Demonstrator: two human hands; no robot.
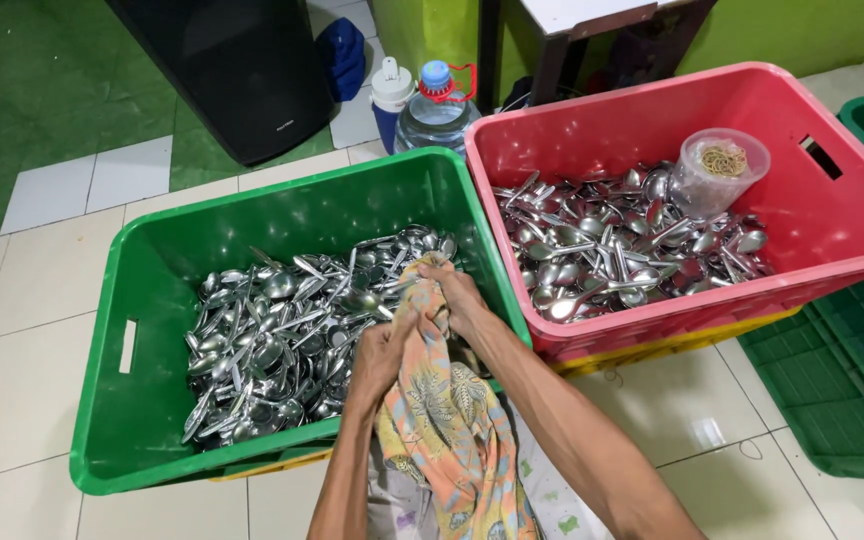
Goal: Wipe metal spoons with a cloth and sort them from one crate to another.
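Note:
A green plastic crate (152, 300) holds a heap of steel spoons (282, 330). Over its right side, both of my hands grip an orange patterned cloth (447, 420) that hangs down toward me. My left hand (382, 352) bunches the cloth, with a spoon handle (362, 303) poking out of it to the left. My right hand (455, 290) pinches the cloth's upper end just above the spoons. To the right, a red crate (642, 110) holds another pile of spoons (622, 250).
A clear plastic tub of rubber bands (718, 168) rests on the red crate's spoons. A water bottle (436, 105) and a white-capped flask (389, 100) stand behind the crates. A dark green crate (842, 390) lies at the right, a black box (232, 70) at the back.

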